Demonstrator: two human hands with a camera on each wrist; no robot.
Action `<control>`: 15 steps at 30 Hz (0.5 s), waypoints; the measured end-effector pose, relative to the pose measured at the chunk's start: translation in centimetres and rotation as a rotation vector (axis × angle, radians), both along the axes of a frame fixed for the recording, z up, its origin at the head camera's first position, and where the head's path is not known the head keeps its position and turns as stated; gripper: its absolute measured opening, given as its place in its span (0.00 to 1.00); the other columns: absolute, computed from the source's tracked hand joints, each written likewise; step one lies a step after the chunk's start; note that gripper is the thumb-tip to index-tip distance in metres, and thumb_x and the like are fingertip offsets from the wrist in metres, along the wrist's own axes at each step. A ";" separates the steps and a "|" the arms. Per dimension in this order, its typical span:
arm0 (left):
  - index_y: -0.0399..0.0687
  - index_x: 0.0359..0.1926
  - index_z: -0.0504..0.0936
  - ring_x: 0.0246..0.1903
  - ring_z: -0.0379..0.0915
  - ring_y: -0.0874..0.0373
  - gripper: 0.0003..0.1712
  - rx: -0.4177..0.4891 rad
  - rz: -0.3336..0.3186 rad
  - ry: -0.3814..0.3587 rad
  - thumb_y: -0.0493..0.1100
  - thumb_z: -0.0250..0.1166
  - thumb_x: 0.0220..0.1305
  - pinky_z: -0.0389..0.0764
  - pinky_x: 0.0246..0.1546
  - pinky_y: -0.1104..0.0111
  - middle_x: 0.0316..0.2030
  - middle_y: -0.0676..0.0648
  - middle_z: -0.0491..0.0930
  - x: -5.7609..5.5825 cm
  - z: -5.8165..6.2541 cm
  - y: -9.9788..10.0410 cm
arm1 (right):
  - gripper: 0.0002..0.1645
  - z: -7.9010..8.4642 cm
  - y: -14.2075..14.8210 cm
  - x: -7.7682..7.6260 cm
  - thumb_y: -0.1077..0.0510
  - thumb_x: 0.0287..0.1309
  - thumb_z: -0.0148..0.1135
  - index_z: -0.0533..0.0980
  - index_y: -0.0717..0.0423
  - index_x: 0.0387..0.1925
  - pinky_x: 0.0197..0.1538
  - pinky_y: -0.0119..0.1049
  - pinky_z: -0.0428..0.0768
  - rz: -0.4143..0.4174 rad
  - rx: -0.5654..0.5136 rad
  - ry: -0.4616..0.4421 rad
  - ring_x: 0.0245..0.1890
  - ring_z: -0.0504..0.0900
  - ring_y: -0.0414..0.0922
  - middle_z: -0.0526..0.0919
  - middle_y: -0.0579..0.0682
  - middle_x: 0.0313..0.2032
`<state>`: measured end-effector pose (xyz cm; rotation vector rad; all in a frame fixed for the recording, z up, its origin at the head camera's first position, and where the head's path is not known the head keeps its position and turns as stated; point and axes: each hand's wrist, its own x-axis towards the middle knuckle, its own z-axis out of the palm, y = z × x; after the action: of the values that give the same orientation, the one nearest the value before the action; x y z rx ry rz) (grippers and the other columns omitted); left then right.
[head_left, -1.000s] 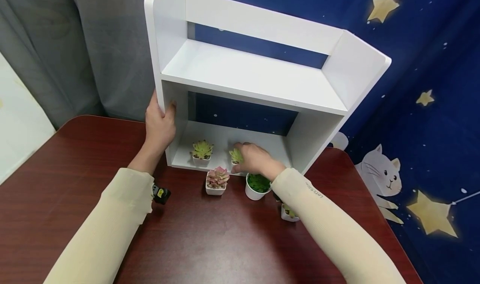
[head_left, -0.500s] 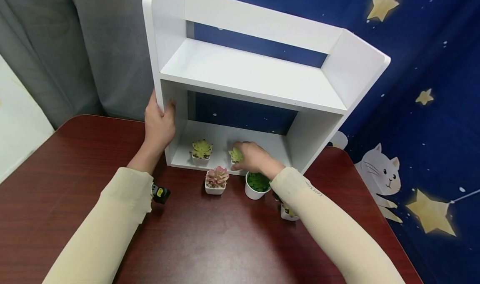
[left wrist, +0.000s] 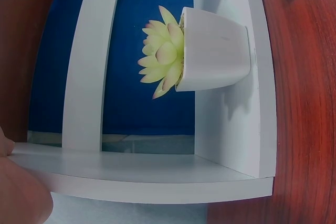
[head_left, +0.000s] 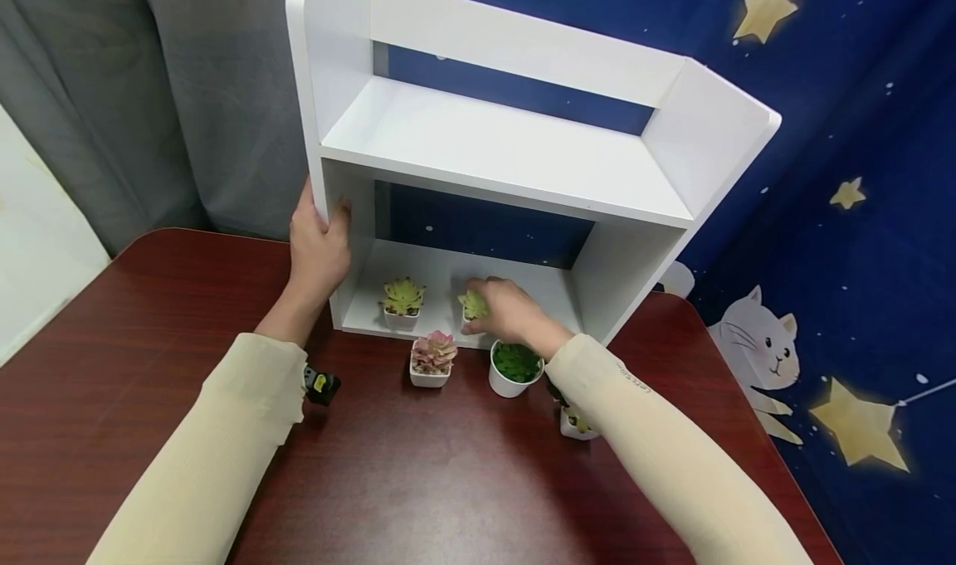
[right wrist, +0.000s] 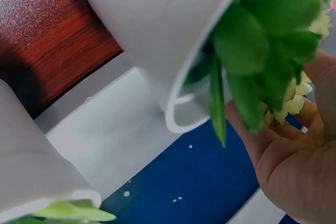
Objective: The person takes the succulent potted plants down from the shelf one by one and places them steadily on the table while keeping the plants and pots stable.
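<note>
My left hand [head_left: 317,250] grips the left side panel of a white two-tier shelf [head_left: 508,142]. In the head view my right hand [head_left: 511,309] holds a small potted succulent [head_left: 473,303] with yellow-green leaves, over the front of the lower tier. Its pot is mostly hidden by the fingers; whether it touches the board I cannot tell. To its left, a similar pale green succulent [head_left: 403,298] stands upright on that tier in a white square pot, close up in the left wrist view. A bushy dark green plant [right wrist: 257,51] in a round white pot blocks much of the right wrist view.
On the red-brown table [head_left: 388,482], a pink succulent [head_left: 433,359] in a white pot stands before the shelf. Another small potted plant [head_left: 577,426] is partly hidden by the right sleeve. A grey curtain [head_left: 217,92] and a blue starry cloth [head_left: 844,283] hang behind.
My right hand and the succulent it holds have shifted very slightly deeper and to the right over the lower tier. The left hand keeps its grip on the panel.
</note>
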<state>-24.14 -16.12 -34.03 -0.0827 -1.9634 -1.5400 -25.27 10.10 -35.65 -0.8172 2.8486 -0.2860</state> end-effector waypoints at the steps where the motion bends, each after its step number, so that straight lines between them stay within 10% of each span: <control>1: 0.46 0.72 0.67 0.66 0.68 0.46 0.26 0.001 0.002 -0.002 0.40 0.51 0.76 0.66 0.69 0.45 0.67 0.38 0.72 0.0 0.0 0.0 | 0.41 0.1 0.0 0.1 0.47 0.55 0.76 0.71 0.58 0.67 0.58 0.45 0.78 0.001 -0.005 0.007 0.52 0.81 0.51 0.84 0.55 0.51; 15: 0.47 0.72 0.66 0.67 0.68 0.46 0.26 0.001 0.001 -0.004 0.41 0.51 0.76 0.66 0.69 0.46 0.68 0.39 0.72 0.0 0.0 0.0 | 0.38 2.4 0.6 2.0 0.46 0.55 0.75 0.74 0.56 0.64 0.51 0.44 0.79 0.005 -0.091 0.026 0.47 0.80 0.48 0.84 0.52 0.51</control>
<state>-24.14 -16.10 -34.03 -0.0789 -1.9656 -1.5412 -23.23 10.73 -33.25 -0.8513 2.8754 -0.4102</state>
